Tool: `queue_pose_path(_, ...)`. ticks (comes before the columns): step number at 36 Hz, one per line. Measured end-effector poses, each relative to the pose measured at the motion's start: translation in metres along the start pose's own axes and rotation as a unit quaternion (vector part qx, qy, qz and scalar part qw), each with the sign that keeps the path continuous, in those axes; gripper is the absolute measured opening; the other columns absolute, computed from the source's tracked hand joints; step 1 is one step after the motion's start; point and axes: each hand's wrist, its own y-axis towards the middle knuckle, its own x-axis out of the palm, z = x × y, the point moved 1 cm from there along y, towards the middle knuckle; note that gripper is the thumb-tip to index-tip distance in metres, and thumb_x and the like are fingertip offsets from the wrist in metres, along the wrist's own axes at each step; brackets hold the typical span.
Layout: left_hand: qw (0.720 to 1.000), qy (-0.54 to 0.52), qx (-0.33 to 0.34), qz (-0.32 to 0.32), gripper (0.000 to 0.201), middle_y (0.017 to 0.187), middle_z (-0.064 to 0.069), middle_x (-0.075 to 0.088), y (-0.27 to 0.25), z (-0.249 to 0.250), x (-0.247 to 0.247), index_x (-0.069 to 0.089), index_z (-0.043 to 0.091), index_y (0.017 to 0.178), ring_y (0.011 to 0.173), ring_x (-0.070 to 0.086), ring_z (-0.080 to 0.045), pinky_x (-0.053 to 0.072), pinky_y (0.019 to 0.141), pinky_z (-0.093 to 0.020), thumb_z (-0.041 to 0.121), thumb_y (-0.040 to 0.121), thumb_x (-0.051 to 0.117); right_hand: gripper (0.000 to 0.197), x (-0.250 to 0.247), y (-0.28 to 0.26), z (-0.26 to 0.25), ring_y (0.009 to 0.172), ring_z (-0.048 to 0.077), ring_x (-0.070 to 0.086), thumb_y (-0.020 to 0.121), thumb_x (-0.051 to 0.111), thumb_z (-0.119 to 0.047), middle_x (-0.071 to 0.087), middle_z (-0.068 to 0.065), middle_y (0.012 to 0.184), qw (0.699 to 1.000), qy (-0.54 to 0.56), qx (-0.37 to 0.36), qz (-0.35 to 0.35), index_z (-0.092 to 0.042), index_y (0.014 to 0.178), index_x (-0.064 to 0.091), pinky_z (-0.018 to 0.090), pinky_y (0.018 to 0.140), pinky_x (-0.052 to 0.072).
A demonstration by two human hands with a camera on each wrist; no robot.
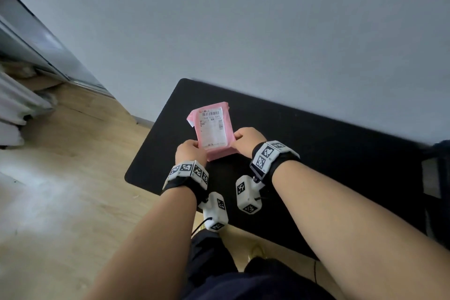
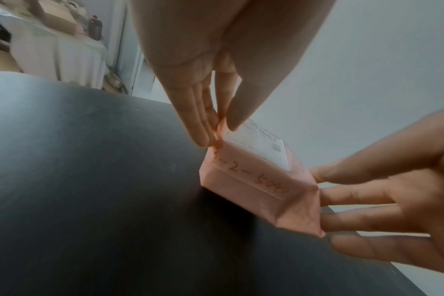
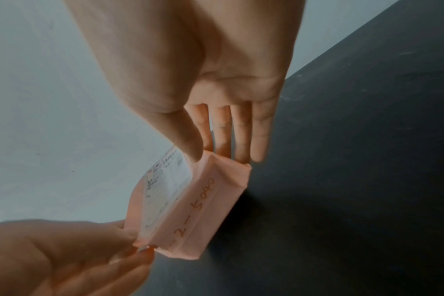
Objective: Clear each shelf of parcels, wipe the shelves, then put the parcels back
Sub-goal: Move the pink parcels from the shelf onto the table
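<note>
A pink parcel (image 1: pixel 211 129) with a white shipping label on top is held over the left part of a black surface (image 1: pixel 316 143). My left hand (image 1: pixel 188 151) pinches its near left corner, thumb on top and fingers beneath. My right hand (image 1: pixel 246 140) pinches the near right corner the same way. In the left wrist view my left hand (image 2: pixel 219 134) grips the parcel (image 2: pixel 254 180), whose near side bears handwritten digits. The right wrist view shows my right hand (image 3: pixel 216 156) on the parcel (image 3: pixel 198 216). I cannot tell whether the parcel's underside touches the surface.
A plain grey wall (image 1: pixel 243 31) runs along the back of the black surface. Wooden floor (image 1: pixel 73 165) lies to the left, with white bags and cardboard (image 1: pixel 17 105) piled at the far left. A dark object (image 1: pixel 438 178) stands at the right edge.
</note>
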Motion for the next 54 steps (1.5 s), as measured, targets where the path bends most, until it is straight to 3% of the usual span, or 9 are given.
queue_pose_path(5,0.998,0.022,0.052,-0.016,0.021,0.087,0.000,0.063,0.046,0.014,-0.026,0.068,0.010,0.095,0.071,0.053,-0.015,0.032,0.048,-0.019,0.006,0.089,0.049,0.024,0.003,0.027,-0.031,0.094,0.023,0.062,0.088,0.052,-0.011,0.066,0.003,0.104,0.999,0.014,0.030,0.022,-0.014,0.107,0.067,0.033,0.080,0.051)
queue_pose_path(12,0.992,0.054,0.096,-0.062,0.028,0.106,-0.005,0.065,0.090,0.025,-0.042,0.063,0.011,0.108,0.082,0.057,-0.018,0.038,0.060,-0.022,0.006,0.085,0.047,0.038,0.006,0.046,-0.056,0.103,0.024,0.061,0.086,0.052,-0.012,0.064,0.003,0.119,0.994,0.055,0.076,0.055,-0.018,0.122,0.062,0.028,0.080,0.046)
queue_pose_path(14,0.990,0.071,0.101,-0.066,0.030,0.114,-0.008,0.059,0.095,0.028,-0.044,0.063,0.012,0.107,0.090,0.058,-0.023,0.045,0.068,-0.028,0.007,0.083,0.046,0.037,0.007,0.047,-0.056,0.104,0.023,0.062,0.087,0.055,-0.014,0.064,0.003,0.120,0.990,0.071,0.100,0.067,-0.019,0.123,0.061,0.028,0.082,0.047)
queue_pose_path(18,0.987,0.099,0.107,-0.066,0.047,0.132,-0.009,0.041,0.091,0.036,-0.043,0.051,0.015,0.130,0.120,0.044,-0.028,0.044,0.094,-0.038,0.005,0.085,0.046,0.049,0.006,0.038,-0.045,0.123,0.022,0.053,0.089,0.059,-0.019,0.054,0.002,0.138,0.980,0.098,0.150,0.090,-0.018,0.137,0.050,0.030,0.099,0.042)
queue_pose_path(24,0.969,0.126,0.196,-0.088,0.053,0.140,-0.007,0.038,0.059,0.057,-0.025,0.043,0.018,0.138,0.128,0.036,-0.027,0.038,0.104,-0.042,0.009,0.086,0.049,0.046,0.001,0.003,-0.014,0.124,0.023,0.052,0.090,0.058,-0.017,0.053,0.003,0.138,0.956,0.143,0.212,0.143,-0.019,0.136,0.051,0.030,0.100,0.040)
queue_pose_path(30,0.926,0.194,0.281,-0.160,0.053,0.142,-0.009,0.039,-0.002,0.069,0.008,0.045,0.016,0.139,0.130,0.038,-0.027,0.036,0.105,-0.037,0.008,0.087,0.050,0.046,-0.002,-0.063,0.038,0.122,0.024,0.053,0.091,0.057,-0.019,0.054,0.002,0.137,0.928,0.188,0.271,0.174,-0.021,0.136,0.050,0.031,0.097,0.042)
queue_pose_path(36,0.885,0.242,0.331,-0.223,0.054,0.143,-0.006,0.037,-0.086,0.077,0.057,0.043,0.019,0.139,0.130,0.038,-0.026,0.042,0.101,-0.038,0.014,0.087,0.052,0.044,-0.002,-0.147,0.110,0.120,0.024,0.054,0.092,0.056,-0.018,0.054,0.003,0.135,0.896,0.226,0.312,0.222,-0.020,0.136,0.051,0.031,0.095,0.043)
queue_pose_path(46,0.845,0.255,0.375,-0.283,0.057,0.146,-0.008,0.033,-0.278,0.073,0.156,0.036,0.017,0.144,0.132,0.037,-0.029,0.040,0.103,-0.038,0.015,0.088,0.050,0.045,0.013,-0.313,0.252,0.126,0.025,0.049,0.094,0.056,-0.021,0.051,0.005,0.139,0.874,0.219,0.351,0.255,-0.017,0.138,0.049,0.032,0.103,0.041)
queue_pose_path(54,0.803,0.236,0.435,-0.332,0.055,0.144,-0.007,0.034,-0.418,0.078,0.226,0.040,0.017,0.141,0.127,0.041,-0.029,0.042,0.102,-0.040,0.008,0.088,0.043,0.045,0.011,-0.433,0.358,0.125,0.027,0.051,0.096,0.053,-0.020,0.050,0.006,0.141,0.831,0.230,0.412,0.297,-0.017,0.140,0.047,0.035,0.100,0.045)
